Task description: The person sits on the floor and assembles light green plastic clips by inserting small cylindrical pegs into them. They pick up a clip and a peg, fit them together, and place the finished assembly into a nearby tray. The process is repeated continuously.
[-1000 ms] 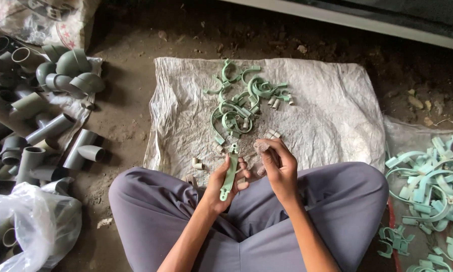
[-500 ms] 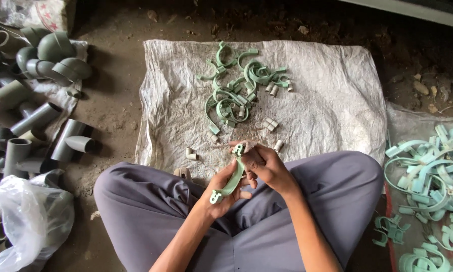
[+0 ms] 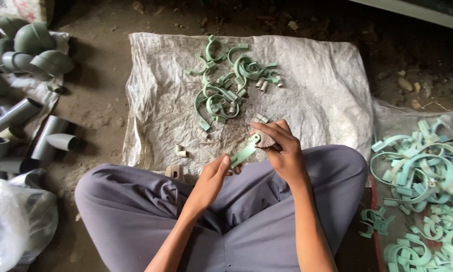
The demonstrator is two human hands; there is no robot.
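Observation:
I sit cross-legged in grey trousers on a dirt floor. My left hand [image 3: 212, 179] grips the lower end of a pale green plastic strip [image 3: 244, 152]. My right hand [image 3: 282, 146] pinches the strip's upper end, with a small brownish piece [image 3: 265, 143] under its fingers. Just beyond my hands lies a white woven sack [image 3: 317, 95] spread flat, carrying a heap of curved green clips [image 3: 226, 83] and a few short pale tube pieces [image 3: 180, 150].
Grey pipe elbows and fittings [image 3: 25, 50] lie piled at the left, with a clear plastic bag [image 3: 15, 221] at the lower left. A large heap of green curved strips [image 3: 423, 171] fills the right side. A small wooden block [image 3: 174, 172] sits by my left knee.
The strip has tilted from hanging down between my knees to slanting up toward my right hand. Both hands have come closer together on it, and the view has shifted slightly.

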